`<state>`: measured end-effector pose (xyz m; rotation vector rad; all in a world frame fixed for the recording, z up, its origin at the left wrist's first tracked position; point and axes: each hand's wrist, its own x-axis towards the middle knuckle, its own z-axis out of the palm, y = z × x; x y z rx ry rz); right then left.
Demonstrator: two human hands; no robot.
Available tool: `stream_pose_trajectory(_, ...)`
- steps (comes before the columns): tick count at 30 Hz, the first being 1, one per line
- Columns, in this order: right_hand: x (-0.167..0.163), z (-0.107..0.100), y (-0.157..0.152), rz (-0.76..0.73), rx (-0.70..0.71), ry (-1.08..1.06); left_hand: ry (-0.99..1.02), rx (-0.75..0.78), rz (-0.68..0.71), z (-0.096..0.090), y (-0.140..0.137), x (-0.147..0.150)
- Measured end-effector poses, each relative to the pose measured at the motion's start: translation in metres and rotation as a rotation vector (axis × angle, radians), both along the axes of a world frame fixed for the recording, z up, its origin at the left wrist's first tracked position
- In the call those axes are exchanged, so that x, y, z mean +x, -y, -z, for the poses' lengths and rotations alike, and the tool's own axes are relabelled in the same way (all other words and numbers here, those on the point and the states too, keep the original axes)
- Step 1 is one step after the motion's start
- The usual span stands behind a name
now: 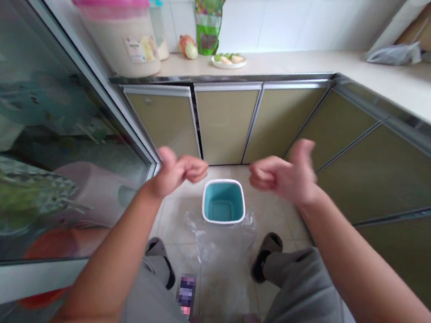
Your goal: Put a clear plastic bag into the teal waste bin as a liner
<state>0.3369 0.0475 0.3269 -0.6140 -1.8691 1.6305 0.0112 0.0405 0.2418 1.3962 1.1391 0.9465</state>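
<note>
Both hands are raised in the air, facing each other above a teal bin with a white rim [243, 206] on the floor. On the left, my left hand [179, 170] has its fingers curled into a fist, thumb pointing up, and nothing shows in it. Opposite it, my right hand [286, 175] makes the same shape, a little blurred. Neither hand touches the bin, whose inside shows bare. A clear plastic bag [221, 245] lies spread on the tiles between the bin and my legs.
Cabinets [223, 123] run along the back and right. On the counter [289, 61] stand a pink-lidded container [113, 36], a green pouch [208, 20], an onion [191, 50] and a plate of cut pieces [228, 65]. A glass sliding door [50, 111] borders the left. My slippers [265, 255] flank the bag.
</note>
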Motion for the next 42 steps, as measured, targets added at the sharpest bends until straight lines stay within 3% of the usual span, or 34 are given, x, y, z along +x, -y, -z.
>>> stream_pose_trajectory(2, -0.016, 0.050, -0.037, 0.132, -0.246, 0.157, 0.012, -0.132, 0.056, 0.020, -0.047, 0.021)
stream_pose_trajectory(4, -0.023, 0.104, -0.070, 0.213, -0.469, 0.249, -0.008, -0.258, 0.100, 0.038, -0.078, 0.033)
stream_pose_trajectory(6, -0.022, 0.147, -0.089, 0.214, -0.585, 0.228, -0.029, -0.311, 0.126, 0.048, -0.089, 0.034)
stream_pose_trajectory(8, -0.017, 0.174, -0.097, 0.203, -0.616, 0.171, -0.034, -0.295, 0.124, 0.051, -0.088, 0.027)
stream_pose_trajectory(10, -0.014, 0.183, -0.100, 0.197, -0.612, 0.127, -0.016, -0.255, 0.098, 0.048, -0.085, 0.019)
stream_pose_trajectory(13, -0.016, 0.176, -0.101, 0.192, -0.579, 0.088, 0.033, -0.230, 0.060, 0.040, -0.082, 0.011)
stream_pose_trajectory(17, -0.016, 0.172, -0.086, 0.241, -0.373, 0.090, 0.076, -0.139, -0.064, 0.046, -0.059, 0.004)
stream_pose_trajectory(19, -0.008, 0.186, -0.066, 0.315, -0.201, 0.201, 0.045, -0.094, -0.132, 0.062, -0.030, -0.005)
stream_pose_trajectory(21, 0.002, 0.212, -0.042, 0.364, -0.008, 0.455, -0.058, -0.109, -0.159, 0.085, 0.006, -0.018)
stream_pose_trajectory(24, 0.013, 0.256, -0.008, 0.212, 0.263, 0.971, -0.423, -0.193, -0.111, 0.121, 0.052, -0.039)
stream_pose_trajectory(26, 0.013, 0.280, 0.005, 0.078, 0.347, 1.168, -0.634, -0.196, -0.056, 0.141, 0.064, -0.047)
stream_pose_trajectory(31, -0.005, 0.314, 0.018, -0.016, 0.429, 1.238, -0.779, -0.174, -0.005, 0.170, 0.053, -0.047)
stream_pose_trajectory(36, -0.017, 0.325, 0.022, -0.055, 0.462, 1.237, -0.843, -0.253, 0.091, 0.196, 0.051, -0.038)
stream_pose_trajectory(42, -0.019, 0.331, 0.019, -0.073, 0.465, 1.294, -0.950, -0.337, 0.240, 0.242, 0.063, -0.015)
